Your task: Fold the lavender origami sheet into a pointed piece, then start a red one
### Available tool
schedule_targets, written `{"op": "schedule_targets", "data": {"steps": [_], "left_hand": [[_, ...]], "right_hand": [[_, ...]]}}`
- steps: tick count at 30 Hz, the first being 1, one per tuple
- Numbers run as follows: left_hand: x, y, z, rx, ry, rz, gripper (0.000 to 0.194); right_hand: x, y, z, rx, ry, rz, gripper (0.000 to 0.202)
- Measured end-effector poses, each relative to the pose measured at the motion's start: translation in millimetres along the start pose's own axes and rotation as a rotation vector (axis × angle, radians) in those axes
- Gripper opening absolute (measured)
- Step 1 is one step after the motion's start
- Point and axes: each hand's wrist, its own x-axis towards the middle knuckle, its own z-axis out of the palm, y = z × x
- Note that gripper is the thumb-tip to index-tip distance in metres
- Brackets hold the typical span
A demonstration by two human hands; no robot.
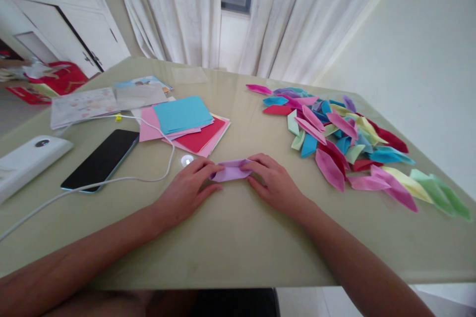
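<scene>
A folded piece of purple paper (232, 171) lies near the middle of the table, between my two hands. My left hand (191, 185) grips its left end, with fingers on top and the thumb at the near side. The right end is gripped by my right hand (273, 181) in the same way. Parts of both ends are hidden under the fingers. To the right is a loose pile of folded paper pieces (312, 126) in pink, blue, green, yellow and red. Beyond my left hand sits a stack of flat coloured sheets, with a blue sheet (184, 115) on top.
A black-screened phone (102, 158) lies at the left, with a white cable (137, 178) running across it. Farther left is a white device (33, 161). Printed sheets (84, 106) lie at the far left. A small white disc (187, 160) is beside my left hand.
</scene>
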Motion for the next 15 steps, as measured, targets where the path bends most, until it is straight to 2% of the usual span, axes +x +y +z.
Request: {"op": "schedule_targets", "data": {"steps": [10,15], "left_hand": [[0.1,4.2,-2.6,0.001,0.046,-0.001,0.027],[-1.3,0.7,-3.9,-0.034,0.053,-0.008,0.022]], "right_hand": [[1.1,3.2,1.2,0.032,0.015,0.065,0.027],[1.7,3.2,-2.1,0.127,0.044,0.08,0.019]]}}
